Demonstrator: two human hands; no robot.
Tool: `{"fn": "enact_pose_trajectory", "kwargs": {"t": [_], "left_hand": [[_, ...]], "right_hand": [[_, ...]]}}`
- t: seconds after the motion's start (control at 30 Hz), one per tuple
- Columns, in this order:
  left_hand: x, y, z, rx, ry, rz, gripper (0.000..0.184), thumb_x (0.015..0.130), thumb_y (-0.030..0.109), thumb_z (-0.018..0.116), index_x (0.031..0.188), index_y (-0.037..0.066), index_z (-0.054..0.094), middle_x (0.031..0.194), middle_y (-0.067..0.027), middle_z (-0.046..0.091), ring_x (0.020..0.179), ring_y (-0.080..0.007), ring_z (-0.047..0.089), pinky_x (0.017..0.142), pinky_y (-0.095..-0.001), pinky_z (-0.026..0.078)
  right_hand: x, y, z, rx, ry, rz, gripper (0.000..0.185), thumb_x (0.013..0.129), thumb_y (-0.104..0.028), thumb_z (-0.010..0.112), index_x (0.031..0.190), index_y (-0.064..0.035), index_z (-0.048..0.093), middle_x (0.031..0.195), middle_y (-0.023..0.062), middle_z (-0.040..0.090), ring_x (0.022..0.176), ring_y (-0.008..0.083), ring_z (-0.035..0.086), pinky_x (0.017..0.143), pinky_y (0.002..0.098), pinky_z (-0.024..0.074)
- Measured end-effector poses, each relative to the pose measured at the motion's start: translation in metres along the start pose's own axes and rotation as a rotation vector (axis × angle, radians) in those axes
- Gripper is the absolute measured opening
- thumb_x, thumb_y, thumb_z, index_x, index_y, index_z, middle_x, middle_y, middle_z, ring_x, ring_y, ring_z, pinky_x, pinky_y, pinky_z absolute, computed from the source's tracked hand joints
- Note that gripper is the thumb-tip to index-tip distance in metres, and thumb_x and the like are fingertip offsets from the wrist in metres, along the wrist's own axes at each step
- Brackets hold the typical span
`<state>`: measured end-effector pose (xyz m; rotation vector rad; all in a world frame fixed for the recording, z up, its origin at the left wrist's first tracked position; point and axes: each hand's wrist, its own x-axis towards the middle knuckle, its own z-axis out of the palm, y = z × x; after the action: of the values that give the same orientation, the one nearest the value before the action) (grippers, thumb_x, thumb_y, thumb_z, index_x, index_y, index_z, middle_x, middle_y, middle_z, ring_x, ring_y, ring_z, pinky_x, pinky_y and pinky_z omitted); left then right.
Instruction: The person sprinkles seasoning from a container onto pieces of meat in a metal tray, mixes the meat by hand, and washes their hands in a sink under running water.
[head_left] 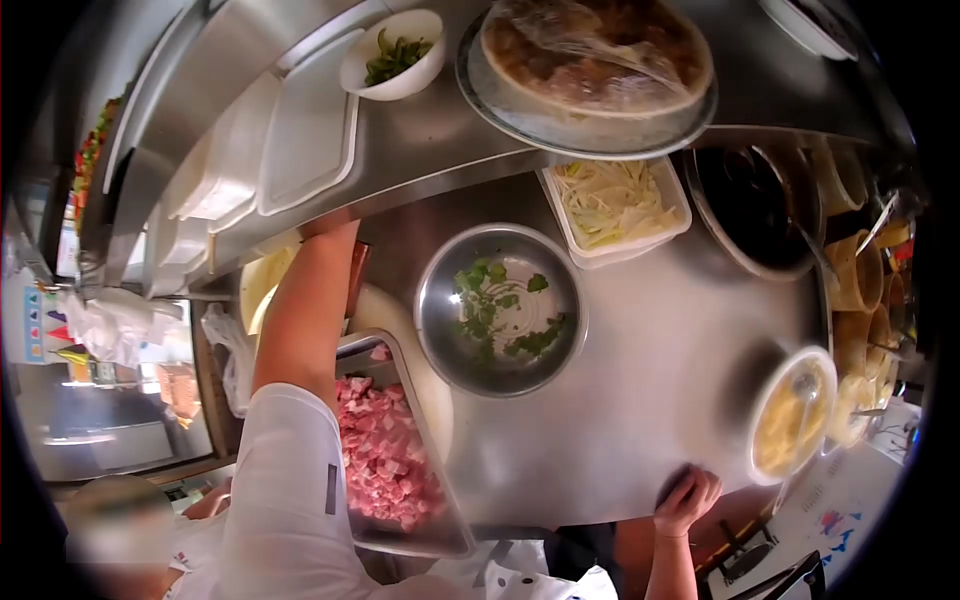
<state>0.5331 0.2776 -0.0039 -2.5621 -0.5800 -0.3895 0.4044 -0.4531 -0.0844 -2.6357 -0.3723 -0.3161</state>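
diced meat (390, 460) lies in a tray (420, 546) by the near edge of the table (630, 420), and our left sleeve (285, 490) could snag and tip it if that arm (302, 320), whose hidden hand we cannot judge, swings back, while our right hand (688, 497) rests curled, apparently empty.

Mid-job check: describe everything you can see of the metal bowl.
The metal bowl is round, wide and shiny, apparently stainless steel, with a narrow rim and faint concentric rings on its base. Chopped green leaves lie scattered inside, leaving much of the base bare. It sits upright on the steel counter, between the meat tray and the white container; whether its rim touches that container is unclear. The right hand is well apart from it.
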Motion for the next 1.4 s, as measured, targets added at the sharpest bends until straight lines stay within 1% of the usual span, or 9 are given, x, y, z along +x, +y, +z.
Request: {"fn": "enact_pose_trajectory", "kwargs": {"t": [0.17, 0.5, 0.77, 0.97, 1.07, 1.13, 1.23, 1.27, 1.4], "left_hand": [[0.013, -0.013, 0.031, -0.066, -0.115, -0.121, 0.065, 0.093, 0.05, 0.068, 0.143, 0.011, 0.058, 0.139, -0.0182, 0.064, 0.131, -0.0355, 0.058, 0.114, -0.0453, 0.042], [0.055, -0.036, 0.049, -0.099, -0.177, -0.17, 0.062, 0.093, 0.046, 0.069, 0.143, 0.01, 0.057, 0.137, -0.0173, 0.065, 0.128, -0.0347, 0.059, 0.113, -0.0442, 0.043], [0.04, -0.034, 0.04, -0.098, -0.171, -0.115, 0.061, 0.093, 0.043, 0.07, 0.142, 0.01, 0.057, 0.136, -0.0165, 0.066, 0.126, -0.034, 0.061, 0.111, -0.0433, 0.044], [0.004, -0.007, 0.01, -0.125, -0.153, 0.049, 0.06, 0.093, 0.041, 0.071, 0.142, 0.009, 0.057, 0.134, -0.0159, 0.067, 0.124, -0.0335, 0.062, 0.11, -0.0426, 0.045], [-0.006, 0.026, -0.008, -0.252, -0.236, 0.188, 0.059, 0.093, 0.039, 0.071, 0.142, 0.009, 0.057, 0.134, -0.0157, 0.067, 0.124, -0.0333, 0.062, 0.11, -0.0423, 0.045], [-0.009, 0.037, -0.014, -0.489, -0.41, 0.24, 0.059, 0.093, 0.038, 0.071, 0.142, 0.009, 0.057, 0.133, -0.0155, 0.067, 0.123, -0.0331, 0.062, 0.109, -0.0421, 0.046], [-0.016, 0.044, -0.021, -0.944, -0.768, 0.193, 0.049, 0.094, 0.023, 0.071, 0.138, 0.007, 0.058, 0.127, -0.0132, 0.07, 0.114, -0.0325, 0.065, 0.103, -0.0386, 0.049], [-0.016, 0.045, -0.026, -0.932, -0.742, 0.235, 0.055, 0.094, 0.023, 0.07, 0.145, 0.011, 0.052, 0.132, -0.0159, 0.068, 0.122, -0.0354, 0.064, 0.105, -0.0418, 0.05], [-0.038, 0.07, -0.108, -0.72, -0.441, 0.353, 0.068, 0.084, 0.014, 0.078, 0.146, 0.015, 0.049, 0.134, -0.0149, 0.065, 0.125, -0.0354, 0.062, 0.102, -0.0434, 0.051]], "right_hand": [[0.001, -0.003, 0.003, -0.032, -0.044, 0.034, 0.016, 0.1, -0.011, 0.05, 0.103, -0.0015, 0.062, 0.096, 0.0188, 0.059, 0.09, 0.0392, 0.055, 0.084, 0.0496, 0.043], [0.002, -0.006, 0.004, -0.028, -0.041, 0.05, 0.015, 0.099, -0.009, 0.048, 0.102, -0.0012, 0.061, 0.096, 0.0185, 0.057, 0.089, 0.0366, 0.053, 0.084, 0.0474, 0.042], [0.006, -0.009, 0.002, -0.009, -0.041, 0.011, 0.015, 0.099, -0.006, 0.046, 0.103, -0.0009, 0.06, 0.096, 0.0179, 0.056, 0.089, 0.0362, 0.053, 0.085, 0.0466, 0.0425], [0.007, -0.007, -0.002, -0.009, -0.047, 0.001, 0.015, 0.098, -0.006, 0.048, 0.104, -0.0025, 0.061, 0.095, 0.0169, 0.057, 0.089, 0.0359, 0.055, 0.085, 0.0455, 0.0433], [0.006, -0.006, -0.002, -0.001, -0.026, 0.007, 0.014, 0.097, -0.006, 0.05, 0.104, -0.0028, 0.063, 0.096, 0.0164, 0.059, 0.089, 0.036, 0.056, 0.086, 0.0447, 0.0438], [0.003, -0.005, -0.001, -0.004, -0.016, 0.008, 0.016, 0.098, -0.008, 0.051, 0.106, -0.0027, 0.064, 0.097, 0.0145, 0.061, 0.089, 0.0353, 0.057, 0.085, 0.0456, 0.0433], [0.004, -0.005, -0.002, 0.012, 0.017, 0.02, 0.018, 0.096, -0.008, 0.054, 0.107, -0.0042, 0.067, 0.097, 0.0124, 0.062, 0.089, 0.0342, 0.057, 0.084, 0.0461, 0.0431], [0.002, -0.003, -0.001, 0.031, 0.03, 0.01, 0.018, 0.095, -0.008, 0.055, 0.107, -0.0049, 0.068, 0.097, 0.0124, 0.063, 0.089, 0.0342, 0.058, 0.084, 0.0462, 0.0432], [0.001, 0.0, -0.002, 0.046, 0.046, 0.006, 0.019, 0.093, -0.008, 0.058, 0.108, -0.0072, 0.069, 0.096, 0.012, 0.063, 0.089, 0.0341, 0.058, 0.085, 0.0455, 0.0439]]}}
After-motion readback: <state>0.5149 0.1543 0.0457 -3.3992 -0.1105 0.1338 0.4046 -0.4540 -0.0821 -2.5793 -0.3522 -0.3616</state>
